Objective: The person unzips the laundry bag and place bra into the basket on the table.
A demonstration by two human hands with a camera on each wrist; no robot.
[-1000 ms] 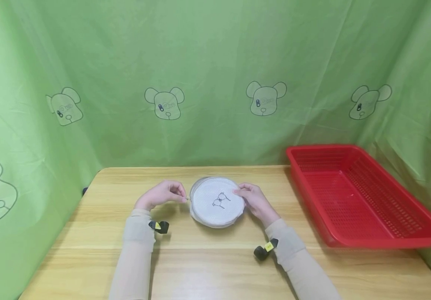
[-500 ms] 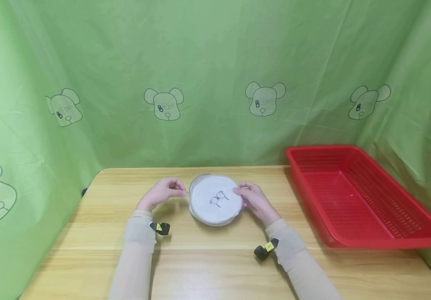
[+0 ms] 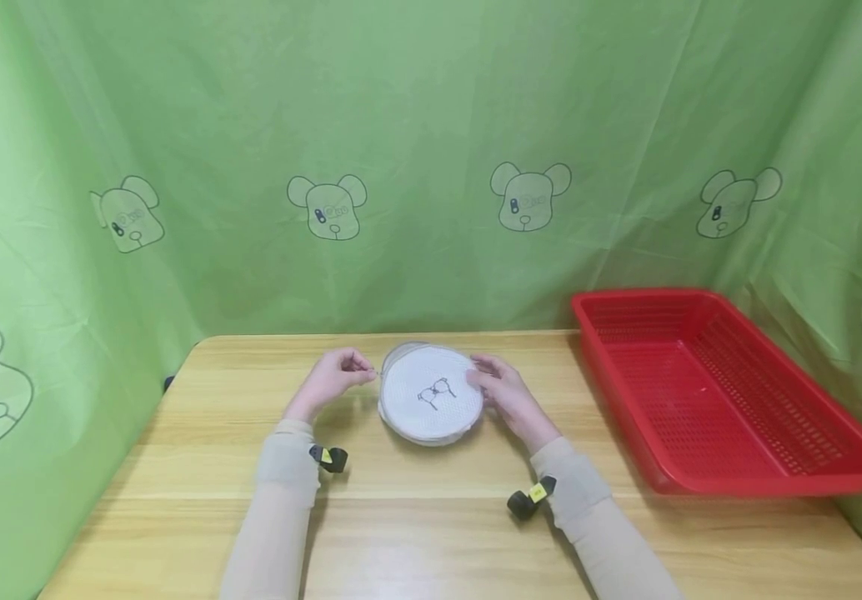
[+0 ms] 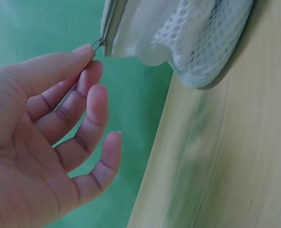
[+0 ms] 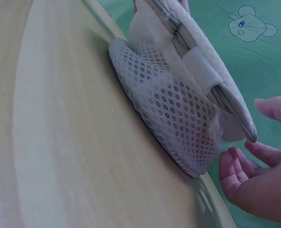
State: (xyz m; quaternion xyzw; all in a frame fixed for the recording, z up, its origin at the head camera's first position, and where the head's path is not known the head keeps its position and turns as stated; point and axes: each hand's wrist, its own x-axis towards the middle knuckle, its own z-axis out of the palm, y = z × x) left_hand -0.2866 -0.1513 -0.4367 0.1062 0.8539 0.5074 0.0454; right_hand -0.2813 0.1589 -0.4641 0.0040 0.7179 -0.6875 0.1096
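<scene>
A round white mesh laundry bag (image 3: 438,417) with a dark line drawing on its flat top stands on the table between both hands. A grey zip (image 5: 221,99) runs around its rim, and its sides are soft honeycomb mesh (image 5: 173,107). With thumb and forefinger, my left hand (image 3: 335,379) pinches the small metal zip pull (image 4: 98,44) at the bag's left side; the other fingers are loosely bent. At the opposite side is my right hand (image 3: 509,396), a fingertip at the rim. Its thumb (image 5: 273,108) stands apart from the top in the right wrist view.
A red plastic basket (image 3: 626,425) with slotted walls stands at the right of the wooden table (image 3: 401,533). Green curtains (image 3: 431,275) with bear-head prints hang behind the table and at both sides. A black wrist camera is strapped to each sleeve.
My left hand has moved slightly farther away along the rim with the zip pull. The bag has shifted a little away from me. My right hand has moved only slightly.
</scene>
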